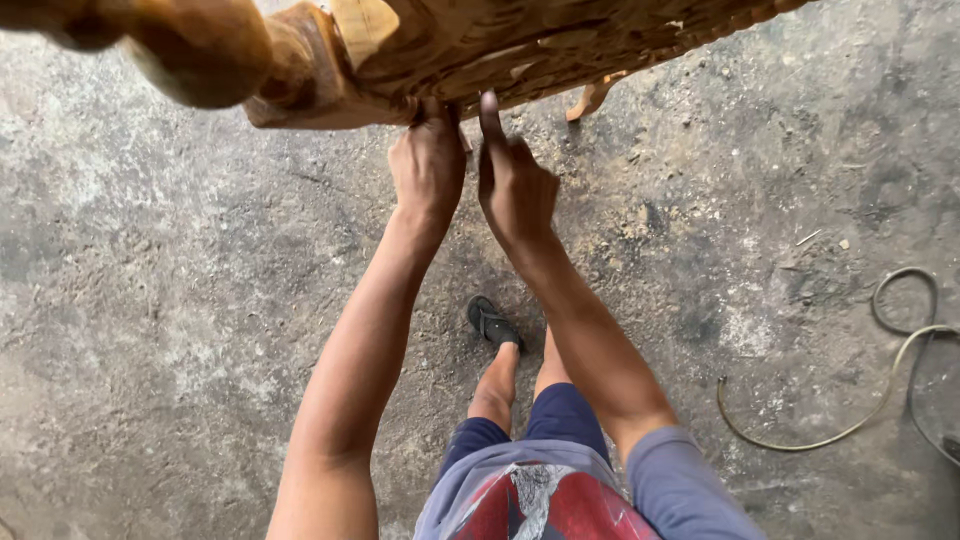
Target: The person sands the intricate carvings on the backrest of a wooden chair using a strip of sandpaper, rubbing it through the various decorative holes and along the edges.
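A carved wooden furniture piece (470, 45), brown and varnished, fills the top of the head view, with a rounded end (200, 50) at the upper left. Both my arms reach up to its lower edge. My left hand (428, 165) has its fingers curled against the underside of the wood. Right beside it, my right hand (515, 180) touches the same edge with one finger raised along the carving. Whether either hand holds a small item against the wood is hidden. My legs and a dark sandal (492, 322) show below.
Rough, dusty concrete floor (170, 300) lies all around. A curved wooden leg (590, 98) pokes down past the carved piece. A greenish hose (880, 390) loops on the floor at the right, near the frame edge.
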